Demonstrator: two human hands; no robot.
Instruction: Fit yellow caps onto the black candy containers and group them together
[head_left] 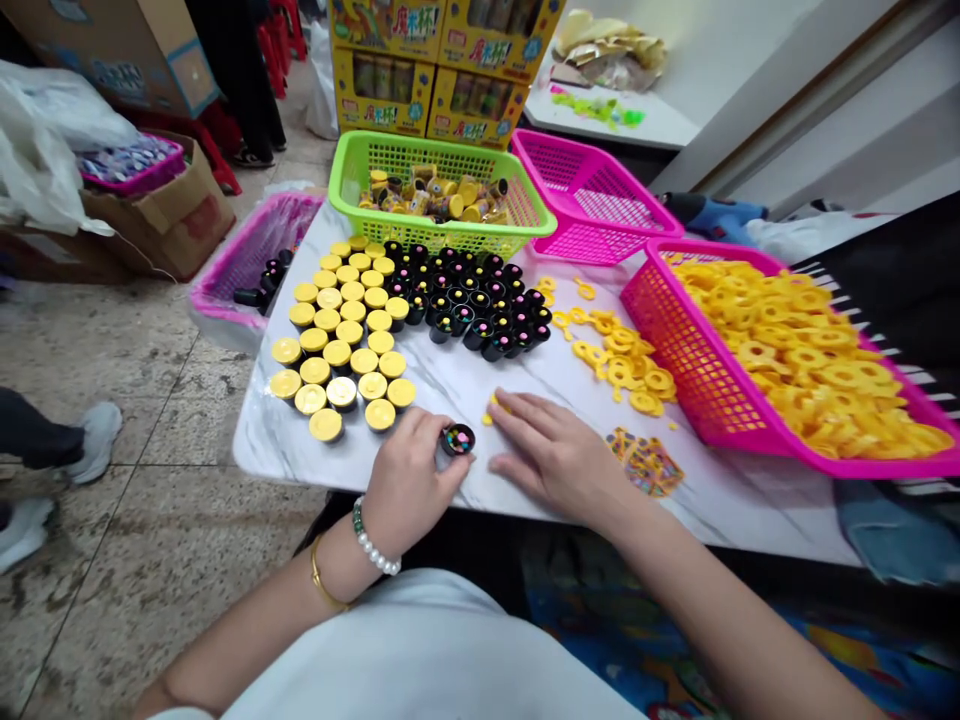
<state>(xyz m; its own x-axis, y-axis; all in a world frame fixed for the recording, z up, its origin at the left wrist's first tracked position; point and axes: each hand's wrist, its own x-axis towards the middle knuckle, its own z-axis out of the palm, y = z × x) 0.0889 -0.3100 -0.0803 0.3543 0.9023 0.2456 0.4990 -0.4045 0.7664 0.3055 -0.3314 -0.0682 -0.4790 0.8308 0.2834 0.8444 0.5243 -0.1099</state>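
Note:
My left hand [412,470] has its thumb and fingers closed around a small black cup [458,438] near the table's front edge. Pink, green and yellow bits show inside that cup. Flat on the tabletop to its right lies my right hand [555,450], fingers stretched out. Its fingertips are at a small yellow piece [491,408], which they partly cover. Ahead and to the left stand several black cups with yellow lids [337,352]. Open black cups [469,300] with coloured bits inside are packed together behind my hands.
Yellow ring pieces [622,350] lie loose beside a pink basket [720,400] full of them. Printed cards [646,462] are right of my right hand. A green basket [442,235], another pink basket [592,195] and yellow boxes [435,60] stand behind. A lined bin [225,290] is at the left.

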